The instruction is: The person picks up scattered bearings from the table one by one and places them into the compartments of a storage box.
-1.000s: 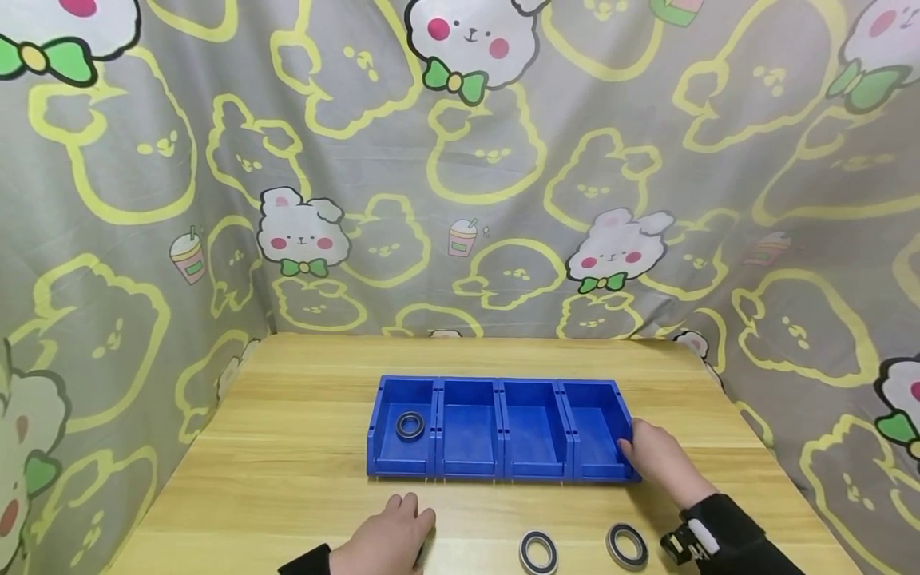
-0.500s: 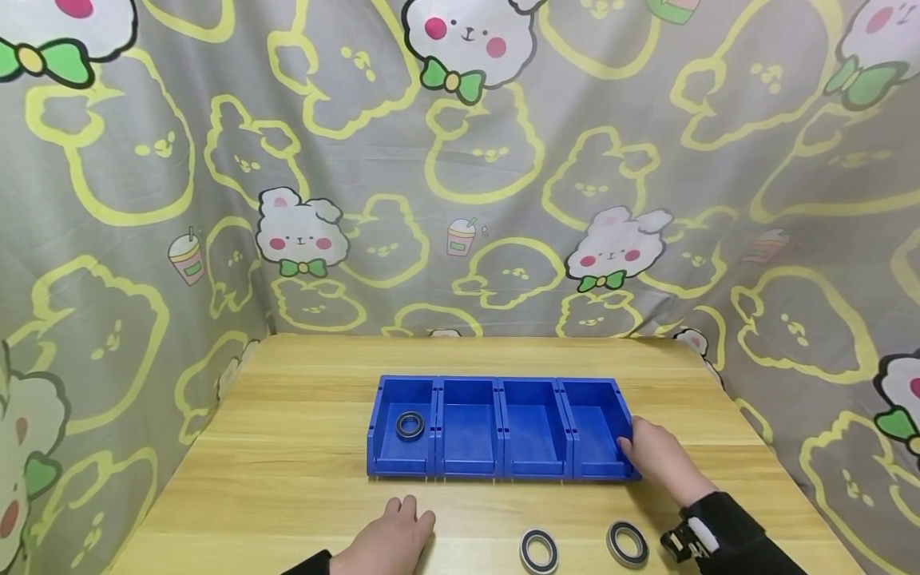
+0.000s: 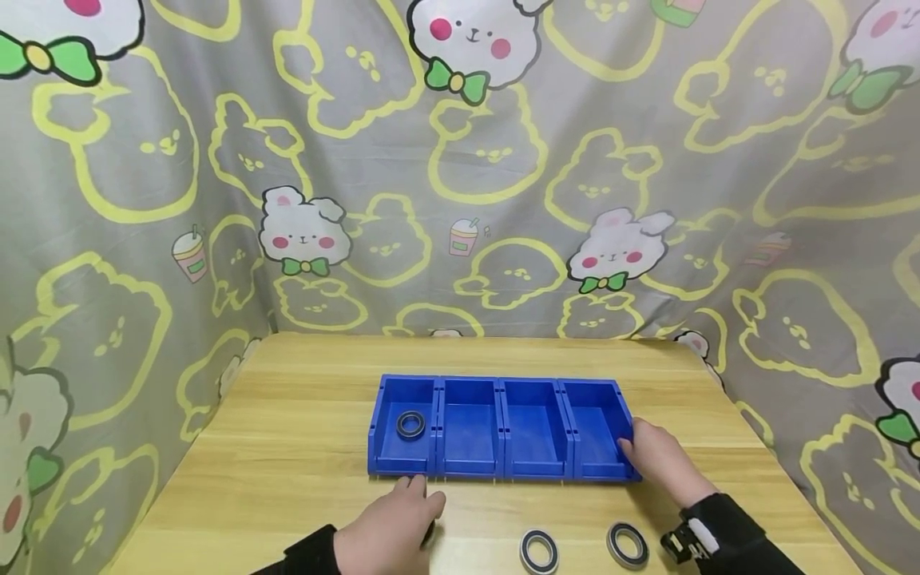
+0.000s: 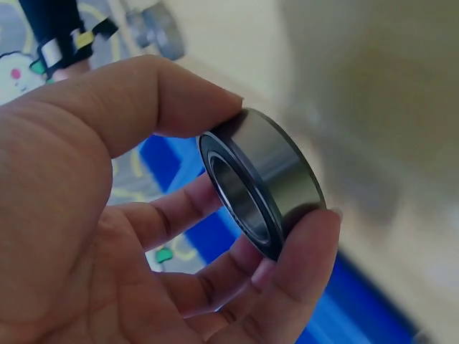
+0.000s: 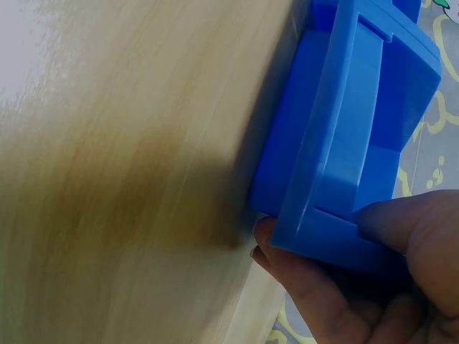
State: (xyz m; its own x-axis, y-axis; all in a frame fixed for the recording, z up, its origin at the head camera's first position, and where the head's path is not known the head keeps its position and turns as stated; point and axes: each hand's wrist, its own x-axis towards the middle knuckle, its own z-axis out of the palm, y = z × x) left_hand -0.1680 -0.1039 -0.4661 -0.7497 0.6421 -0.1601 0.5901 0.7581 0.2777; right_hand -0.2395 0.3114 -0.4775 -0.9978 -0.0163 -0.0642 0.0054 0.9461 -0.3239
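In the left wrist view my left hand (image 4: 93, 193) pinches a ball bearing (image 4: 276, 165), a steel ring with a black seal, between thumb and fingers. The head view shows this left hand (image 3: 391, 527) just in front of the leftmost bin, hiding most of the bearing. My right hand (image 3: 664, 459) grips the right side wall of a row of joined blue bins (image 3: 532, 471). In the right wrist view its thumb is inside the wall of the end bin (image 5: 323, 165) and its fingers are outside. Another bearing (image 3: 410, 426) lies flat in the leftmost bin.
Two more bearings lie on the wooden table (image 3: 287, 447) near its front: one bearing (image 3: 539, 552) at centre right, another bearing (image 3: 628, 546) close to the right sleeve. A patterned curtain (image 3: 460, 176) hangs behind and at both sides of the table.
My left hand has moved slightly forward and right, nearer the front of the leftmost bin. The right hand keeps its grip on the bin wall; bins and table bearings have stayed put.
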